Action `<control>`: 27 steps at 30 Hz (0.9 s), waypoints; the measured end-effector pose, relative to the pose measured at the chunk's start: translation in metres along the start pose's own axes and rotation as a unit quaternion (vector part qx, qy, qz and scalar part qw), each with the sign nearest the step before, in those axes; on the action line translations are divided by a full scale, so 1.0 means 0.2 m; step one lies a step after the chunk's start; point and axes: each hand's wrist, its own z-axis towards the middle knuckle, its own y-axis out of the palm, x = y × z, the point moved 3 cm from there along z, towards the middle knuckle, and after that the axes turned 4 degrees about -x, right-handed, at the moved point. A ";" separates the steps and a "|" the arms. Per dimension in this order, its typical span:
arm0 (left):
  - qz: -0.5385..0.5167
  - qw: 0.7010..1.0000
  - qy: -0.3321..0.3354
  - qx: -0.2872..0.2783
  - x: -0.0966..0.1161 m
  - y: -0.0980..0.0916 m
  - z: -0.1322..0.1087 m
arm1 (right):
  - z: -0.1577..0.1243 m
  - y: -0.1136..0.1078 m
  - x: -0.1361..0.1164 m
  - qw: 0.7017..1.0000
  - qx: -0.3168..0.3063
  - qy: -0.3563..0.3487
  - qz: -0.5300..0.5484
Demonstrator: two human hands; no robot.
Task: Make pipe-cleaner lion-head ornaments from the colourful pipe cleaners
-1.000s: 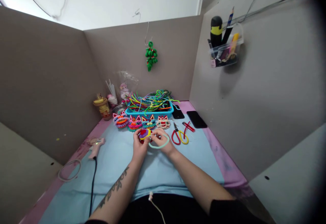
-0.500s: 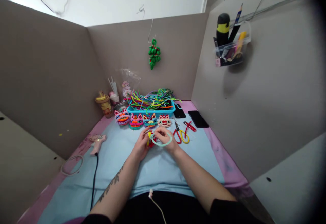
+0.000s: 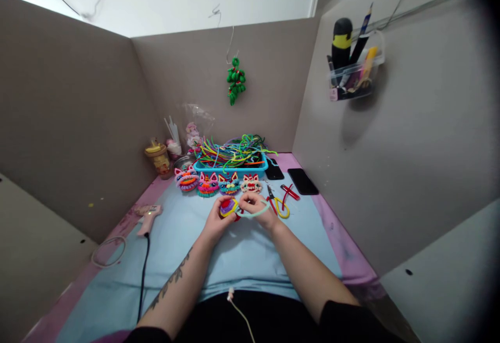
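Holding between thumb and curled fingers of the left hand (image 3: 215, 221) a small chenille piece (image 3: 228, 207) in purple, yellow and red, above the light blue cloth (image 3: 175, 249) and in front of the row of finished-looking heads. Pinching between bunched fingertips of the right hand (image 3: 258, 208), just beside that piece, a mint-green pipe cleaner (image 3: 252, 216) curved in a wide loop. Cannot tell at this size whether joined to the piece or merely touching. Seeing more red low between the hands, too small to resolve. Noting directly beyond the fingers, from left to right, four chenille animal heads: purple-orange (image 3: 186, 178), pink (image 3: 208, 185), teal (image 3: 228, 185), cream-red (image 3: 251, 184). Behind these, a blue plastic tray (image 3: 230, 168) heaped with multicoloured pipe cleaners (image 3: 234, 152). To the right of the hands, scissors (image 3: 283, 212) with one red and one yellow handle; near them, a small red tool (image 3: 294, 193) of unclear kind; farther back, two dark phones, one (image 3: 302, 181) at the right and one (image 3: 275, 170) beside the tray. Well to the left, a pink glue gun (image 3: 147, 221) with black cord; farther back, a yellow-lidded cup (image 3: 159, 161). On the rear partition, a hanging green ornament (image 3: 236, 80).
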 end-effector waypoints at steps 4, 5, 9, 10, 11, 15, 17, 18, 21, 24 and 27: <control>0.003 1.000 0.011 0.004 0.00 -0.01 0.00 | 0.00 0.00 0.00 1.000 0.002 0.010 0.007; 0.007 1.000 0.012 0.007 0.00 -0.01 0.00 | 0.01 0.00 0.00 1.000 0.004 0.010 0.005; 0.000 1.000 0.019 0.022 0.01 -0.01 0.00 | 0.01 0.00 0.03 0.999 0.006 0.029 0.017; -0.004 0.999 0.023 0.025 0.01 0.00 0.00 | 0.01 0.00 0.04 0.999 0.007 0.039 0.028; -0.007 0.999 0.026 0.028 0.01 0.00 -0.01 | 0.01 0.00 0.05 0.998 0.008 0.053 0.042; -0.012 0.999 0.021 0.038 0.02 0.00 -0.01 | 0.00 0.03 0.11 0.985 -0.003 0.136 0.104; -0.013 0.999 0.019 0.033 0.02 0.00 -0.01 | 0.00 0.04 0.13 0.974 -0.009 0.169 0.149; -0.013 0.999 0.023 0.029 0.02 0.01 -0.01 | 0.00 0.04 0.14 0.968 -0.006 0.181 0.174; -0.010 0.998 0.040 0.040 0.01 0.00 0.00 | 0.00 0.04 0.16 0.955 0.028 0.190 0.225; 0.055 0.986 0.051 0.152 0.00 -0.04 0.01 | 0.02 0.02 0.16 0.964 0.095 0.145 0.199; 0.138 0.961 0.051 0.232 0.00 -0.06 -0.01 | 0.03 -0.01 0.16 0.975 0.169 0.076 0.123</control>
